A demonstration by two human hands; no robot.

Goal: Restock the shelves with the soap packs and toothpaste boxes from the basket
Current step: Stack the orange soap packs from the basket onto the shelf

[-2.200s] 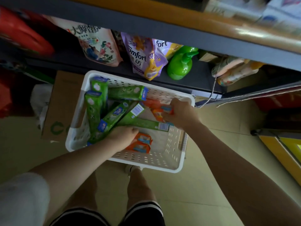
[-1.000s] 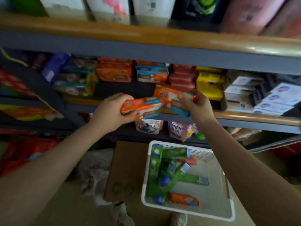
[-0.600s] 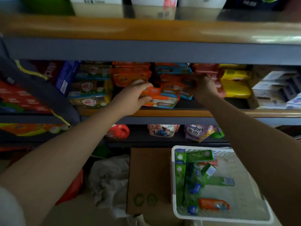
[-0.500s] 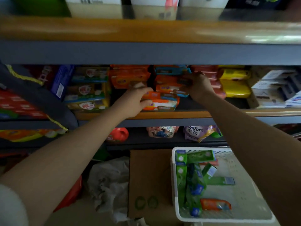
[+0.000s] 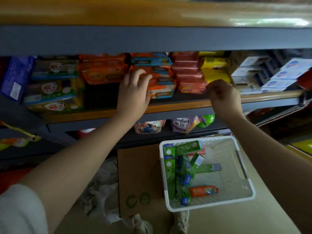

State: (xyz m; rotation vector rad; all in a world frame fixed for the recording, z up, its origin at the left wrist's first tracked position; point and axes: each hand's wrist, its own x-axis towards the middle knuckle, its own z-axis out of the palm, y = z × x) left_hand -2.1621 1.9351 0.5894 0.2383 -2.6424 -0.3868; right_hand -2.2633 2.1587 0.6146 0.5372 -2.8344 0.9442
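Note:
Orange soap packs [image 5: 160,85] lie stacked on the middle shelf [image 5: 177,105]. My left hand [image 5: 135,92] is open, fingers spread against the left side of that stack, holding nothing. My right hand [image 5: 222,97] hovers at the shelf's front edge, right of the stack, with its fingers curled and empty. Below on the floor stands the white basket [image 5: 244,183]. It holds several green toothpaste boxes [image 5: 179,168] along its left side and one orange soap pack [image 5: 203,191] near its front.
Red packs [image 5: 187,76], yellow packs [image 5: 214,70] and white boxes [image 5: 253,76] fill the shelf to the right. A dark gap [image 5: 101,95] lies left of the stack. The upper shelf beam [image 5: 152,39] hangs overhead. A cardboard box [image 5: 135,174] and a crumpled bag [image 5: 101,191] flank the basket.
Both hands carried soap packs up from the basket and set them on the middle shelf. They have since let go, and the right hand has drawn back to the shelf edge.

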